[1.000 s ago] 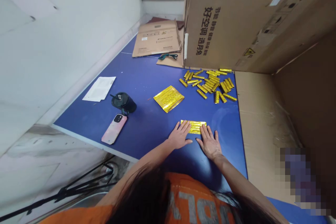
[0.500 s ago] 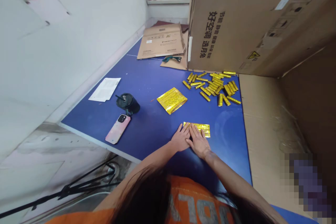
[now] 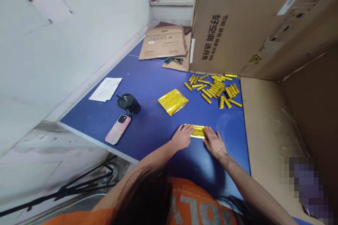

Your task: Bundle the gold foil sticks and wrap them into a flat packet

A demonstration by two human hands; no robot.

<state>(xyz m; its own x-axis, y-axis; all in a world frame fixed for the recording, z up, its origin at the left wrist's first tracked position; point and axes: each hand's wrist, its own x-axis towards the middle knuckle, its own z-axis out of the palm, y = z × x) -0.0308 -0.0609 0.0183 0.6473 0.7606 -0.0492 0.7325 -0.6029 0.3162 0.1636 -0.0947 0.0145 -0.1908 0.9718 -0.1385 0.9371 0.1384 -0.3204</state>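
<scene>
A folded strip of gold foil (image 3: pixel 198 132) lies flat on the blue table in front of me. My left hand (image 3: pixel 182 137) rests on its left end, palm down with the fingers laid out. On its right end presses my right hand (image 3: pixel 216 145), also flat, with the fingers stretched. The strip's middle shows between the two hands; both ends are covered. Beyond the strip lies a larger flat sheet of gold foil (image 3: pixel 173 102), which looks like a pouch. Several small gold folded foil pieces (image 3: pixel 217 87) are scattered in a pile at the table's far right.
To the left stand a black cup with a straw (image 3: pixel 129 103) and a pink phone (image 3: pixel 118 129). White papers (image 3: pixel 106 89) lie near the wall. A large cardboard box (image 3: pixel 232 24) rises behind the pile. Flat cardboard (image 3: pixel 163 44) and a dark cable (image 3: pixel 173 60) lie at the back.
My right hand has slid right along the foil strip to its right end, so the hands have parted and the strip's middle shows. My left hand has stayed nearly in place.
</scene>
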